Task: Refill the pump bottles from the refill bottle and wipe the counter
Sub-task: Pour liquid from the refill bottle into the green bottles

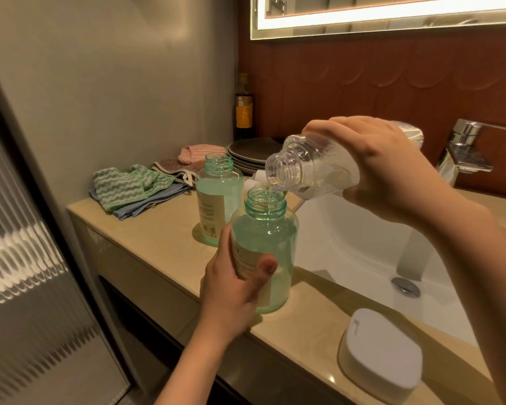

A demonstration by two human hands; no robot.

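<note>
Left hand [231, 290] fingers grip green bottle [265, 249]; right hand [389, 171] tilts refill bottle [310, 165].

Your view warm, dim; mirror strip [362, 28] far right blown out; glints on faucet [465, 147], ribbed glass [21, 258] near left; soft shadows on desk [158, 238]; edges bend.

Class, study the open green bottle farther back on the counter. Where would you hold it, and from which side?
On the far green bottle, probably the straight round body below the shoulder, grip coming from the left over bare counter. It stands upright and uncapped, so a side hold keeps it level; the held bottle and refill bottle crowd its right.
</note>
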